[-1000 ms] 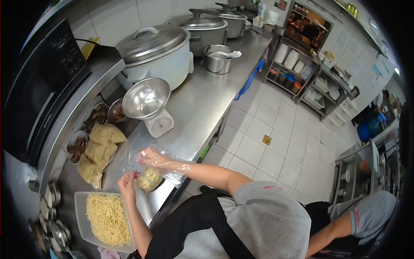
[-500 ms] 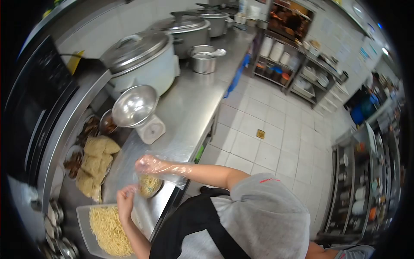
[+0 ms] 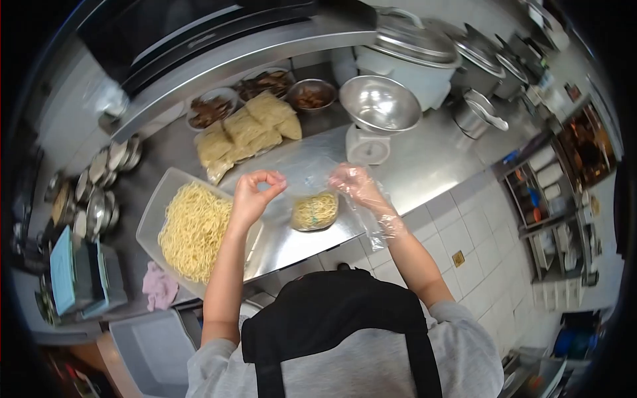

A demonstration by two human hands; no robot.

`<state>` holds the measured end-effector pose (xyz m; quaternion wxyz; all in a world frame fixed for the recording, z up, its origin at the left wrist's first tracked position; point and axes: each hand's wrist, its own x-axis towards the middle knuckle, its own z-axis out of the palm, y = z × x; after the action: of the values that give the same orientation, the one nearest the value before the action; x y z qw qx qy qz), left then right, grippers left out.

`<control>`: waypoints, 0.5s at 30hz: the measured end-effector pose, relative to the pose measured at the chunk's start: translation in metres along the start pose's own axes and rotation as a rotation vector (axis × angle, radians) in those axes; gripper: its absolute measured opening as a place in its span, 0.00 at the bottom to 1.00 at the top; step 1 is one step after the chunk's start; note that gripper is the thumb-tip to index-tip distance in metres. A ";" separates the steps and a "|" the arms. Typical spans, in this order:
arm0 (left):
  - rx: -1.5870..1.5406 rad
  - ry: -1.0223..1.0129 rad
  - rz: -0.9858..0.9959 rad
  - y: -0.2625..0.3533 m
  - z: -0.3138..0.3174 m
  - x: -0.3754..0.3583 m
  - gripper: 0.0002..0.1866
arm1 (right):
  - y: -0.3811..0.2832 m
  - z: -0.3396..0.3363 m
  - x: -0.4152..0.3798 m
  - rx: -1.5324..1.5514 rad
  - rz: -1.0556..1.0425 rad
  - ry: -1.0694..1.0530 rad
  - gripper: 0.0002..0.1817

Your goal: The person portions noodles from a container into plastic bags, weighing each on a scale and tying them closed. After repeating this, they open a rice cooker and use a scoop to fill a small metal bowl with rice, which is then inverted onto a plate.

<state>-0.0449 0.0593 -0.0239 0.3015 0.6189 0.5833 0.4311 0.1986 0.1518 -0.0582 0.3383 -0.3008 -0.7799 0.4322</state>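
Note:
A clear plastic bag of noodles (image 3: 314, 212) lies on the steel counter close to its front edge, its loose top stretched between my hands. My bare left hand (image 3: 257, 192) pinches the left side of that top between thumb and fingertips. On my right hand (image 3: 357, 184) is a clear plastic glove, and its fingers are closed on the right side of the bag's top. Left of my left forearm, a pale plastic tub (image 3: 154, 209) holds a heap of loose yellow noodles (image 3: 192, 232). Filled bags (image 3: 249, 132) are piled behind my hands.
A scale (image 3: 369, 147) carrying a steel bowl (image 3: 381, 105) stands behind my right hand. Farther back are bowls of brown food (image 3: 312, 95) and a large lidded pot (image 3: 408, 63). Metal containers (image 3: 99, 209), a pink cloth (image 3: 159, 286) and a grey bin (image 3: 149, 348) are at left.
My view has swung left, bringing the whole noodle tub and the left end of the counter into sight. Both hands stay at the bag's top.

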 end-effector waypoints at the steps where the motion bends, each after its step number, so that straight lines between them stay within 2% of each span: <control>1: 0.000 0.022 -0.014 -0.003 0.004 -0.003 0.13 | -0.010 -0.002 0.000 0.070 0.089 0.021 0.12; 3: -0.629 0.172 -0.030 -0.011 0.021 -0.006 0.23 | 0.000 -0.003 0.002 0.065 0.092 0.006 0.12; 4: -0.628 0.182 -0.035 -0.022 0.032 -0.008 0.23 | 0.002 -0.002 0.001 0.056 0.098 0.012 0.11; 6: -0.346 -0.050 -0.139 -0.043 0.055 -0.013 0.32 | 0.003 0.001 0.001 0.091 0.118 0.030 0.12; 7: -0.349 -0.041 -0.142 -0.046 0.064 -0.014 0.32 | 0.002 0.001 0.001 0.121 0.138 0.057 0.12; 9: -0.150 -0.119 -0.013 -0.046 0.079 -0.014 0.32 | 0.005 0.000 0.005 0.117 0.115 0.029 0.11; 10: -0.151 -0.117 -0.020 -0.044 0.084 -0.012 0.32 | 0.007 0.001 0.006 0.113 0.096 0.010 0.11; 11: -0.210 -0.108 -0.019 -0.041 0.089 -0.008 0.28 | 0.008 0.002 0.006 0.115 0.100 0.006 0.11; 13: -0.271 -0.100 -0.020 -0.039 0.102 -0.003 0.25 | 0.006 0.002 0.008 0.029 -0.097 -0.007 0.10; 15: -0.004 0.158 0.034 -0.042 0.115 -0.001 0.15 | 0.003 0.013 0.002 0.075 -0.107 -0.022 0.09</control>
<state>0.0373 0.0789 -0.1126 0.2485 0.5922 0.5936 0.4849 0.1878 0.1484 -0.0652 0.3636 -0.2409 -0.7817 0.4456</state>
